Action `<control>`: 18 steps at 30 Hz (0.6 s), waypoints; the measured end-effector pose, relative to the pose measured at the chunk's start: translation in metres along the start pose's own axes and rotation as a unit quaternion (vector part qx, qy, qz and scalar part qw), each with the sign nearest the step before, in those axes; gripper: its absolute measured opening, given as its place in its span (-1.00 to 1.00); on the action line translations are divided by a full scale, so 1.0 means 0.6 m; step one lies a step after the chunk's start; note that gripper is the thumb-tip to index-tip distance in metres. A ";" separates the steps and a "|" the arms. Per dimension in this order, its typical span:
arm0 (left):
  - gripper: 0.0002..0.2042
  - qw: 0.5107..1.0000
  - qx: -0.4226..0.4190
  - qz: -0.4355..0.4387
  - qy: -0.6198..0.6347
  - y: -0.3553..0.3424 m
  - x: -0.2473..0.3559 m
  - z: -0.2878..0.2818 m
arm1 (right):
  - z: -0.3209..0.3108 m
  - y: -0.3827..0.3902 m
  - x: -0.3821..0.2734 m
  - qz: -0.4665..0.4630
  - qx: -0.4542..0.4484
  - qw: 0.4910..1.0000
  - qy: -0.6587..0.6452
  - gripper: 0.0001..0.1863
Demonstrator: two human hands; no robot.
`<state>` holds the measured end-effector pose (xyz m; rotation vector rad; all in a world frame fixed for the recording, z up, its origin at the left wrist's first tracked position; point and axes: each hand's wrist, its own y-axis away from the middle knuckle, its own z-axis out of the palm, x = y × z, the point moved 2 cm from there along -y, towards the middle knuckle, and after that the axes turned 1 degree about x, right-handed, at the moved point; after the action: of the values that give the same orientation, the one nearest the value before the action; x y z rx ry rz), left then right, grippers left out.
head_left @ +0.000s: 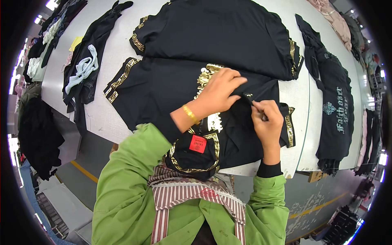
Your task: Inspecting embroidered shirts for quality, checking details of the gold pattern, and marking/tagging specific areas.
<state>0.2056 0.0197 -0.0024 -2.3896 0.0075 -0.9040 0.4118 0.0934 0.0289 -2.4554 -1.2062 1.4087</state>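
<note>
A black short-sleeved shirt (163, 87) with gold key-pattern trim lies across the table in front of me. Its trimmed neck opening, with a red label (198, 144), hangs over the near edge against my apron. My left hand (220, 90), with a gold bracelet at the wrist, is over the shirt's shiny gold print, thumb and fingers apart and nothing in them. At its right, my right hand (267, 120) is closed, its fingertips pinching a small raised fold of the black cloth. Something dark shows inside that palm; its kind is hidden.
Another black shirt (220, 36) with gold cuffs lies just beyond. Black garments with a pale blue strip (83, 67) lie at the left, and a black printed garment (337, 110) at the right. More clothes (38, 134) hang past the table's left edge.
</note>
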 end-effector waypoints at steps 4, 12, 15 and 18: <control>-0.86 0.943 -0.039 -0.226 0.241 -0.015 0.000 0.039 | -0.008 0.026 -0.019 -0.055 0.024 0.997 0.038 -0.72; -0.72 0.940 -0.124 -0.259 0.184 0.009 0.030 0.027 | 0.001 0.050 -0.010 -0.074 0.071 0.994 0.038 -0.71; -0.69 0.904 -0.110 -0.303 0.282 0.016 0.018 0.034 | 0.003 0.051 -0.002 -0.059 0.042 0.997 0.015 -0.74; -0.66 0.680 -0.017 -0.386 0.624 0.037 -0.005 0.055 | 0.010 0.063 0.017 0.004 -0.059 0.998 -0.038 -0.81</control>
<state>0.2275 0.0188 -0.0353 -1.2284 -0.4805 -2.7425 0.4326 0.0722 0.0032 -2.5050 -1.3333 1.4871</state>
